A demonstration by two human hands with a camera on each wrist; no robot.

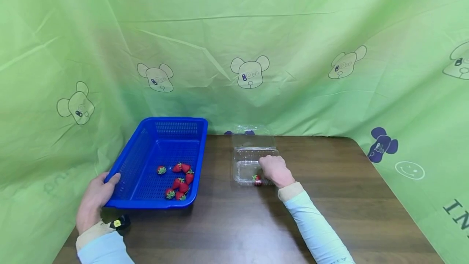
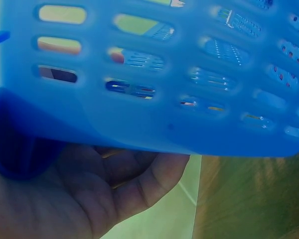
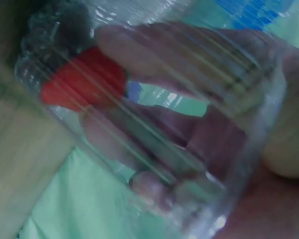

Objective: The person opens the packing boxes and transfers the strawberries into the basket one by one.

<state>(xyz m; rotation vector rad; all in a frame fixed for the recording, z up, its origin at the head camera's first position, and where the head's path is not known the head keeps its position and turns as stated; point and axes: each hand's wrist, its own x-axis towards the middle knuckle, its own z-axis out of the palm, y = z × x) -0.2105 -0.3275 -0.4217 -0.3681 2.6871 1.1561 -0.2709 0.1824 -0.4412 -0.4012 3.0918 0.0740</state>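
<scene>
My left hand point(image 1: 96, 196) grips the blue plastic basket point(image 1: 126, 162) at its near left side, thumb at the rim. In the left wrist view, curled fingers point(image 2: 149, 186) show beneath its slotted wall. Several strawberries point(image 1: 183, 188) are gathered toward the basket's near right part, and one sits apart from them. My right hand point(image 1: 275, 170) reaches down into a clear plastic clamshell box point(image 1: 242, 166). Seen through the box wall in the right wrist view, a red strawberry point(image 3: 84, 82) is pinched between its thumb and fingers, low in the box.
The clamshell's lid point(image 1: 253, 137) stands open at the back, against the green curtain point(image 1: 293, 105). Brown wood tabletop point(image 1: 329, 182) extends around the box. A small black object with a yellow patch point(image 1: 120, 222) is beside my left wrist.
</scene>
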